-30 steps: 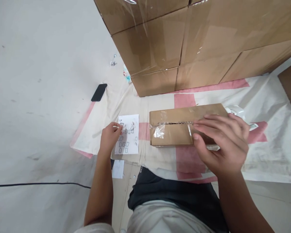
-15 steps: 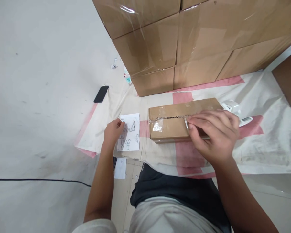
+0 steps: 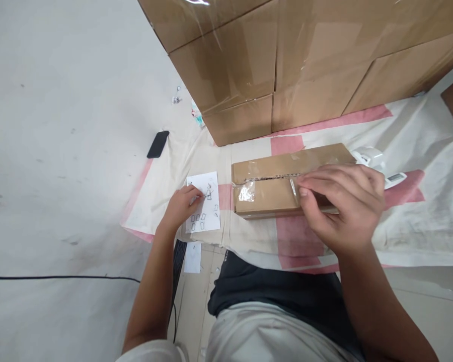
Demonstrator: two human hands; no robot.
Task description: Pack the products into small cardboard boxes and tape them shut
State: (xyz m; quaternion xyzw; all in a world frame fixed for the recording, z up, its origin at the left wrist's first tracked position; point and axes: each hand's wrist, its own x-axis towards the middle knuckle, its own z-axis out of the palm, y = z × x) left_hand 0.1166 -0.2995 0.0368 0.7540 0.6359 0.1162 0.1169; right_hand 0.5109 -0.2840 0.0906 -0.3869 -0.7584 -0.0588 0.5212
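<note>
A flat brown cardboard box (image 3: 266, 183) with clear tape along its seam lies on a white and pink cloth (image 3: 411, 226) in front of me. My right hand (image 3: 343, 206) rests on the box's right half, fingers together and pressed flat over the taped seam. My left hand (image 3: 181, 205) lies on a white paper sheet (image 3: 207, 213) carrying several small metal clips, left of the box. Its fingertips are pinched over the clips; what they grip is too small to make out.
A tall stack of film-wrapped cardboard cartons (image 3: 287, 65) stands just behind the box. A black phone (image 3: 158, 144) lies at the cloth's left corner. A white device (image 3: 377, 163) peeks out right of the box. A black cable (image 3: 60, 277) crosses the floor at left.
My left hand has slid a little to the right across the paper sheet. My right hand stays on the box, shifted slightly right. The camera view has tilted a bit.
</note>
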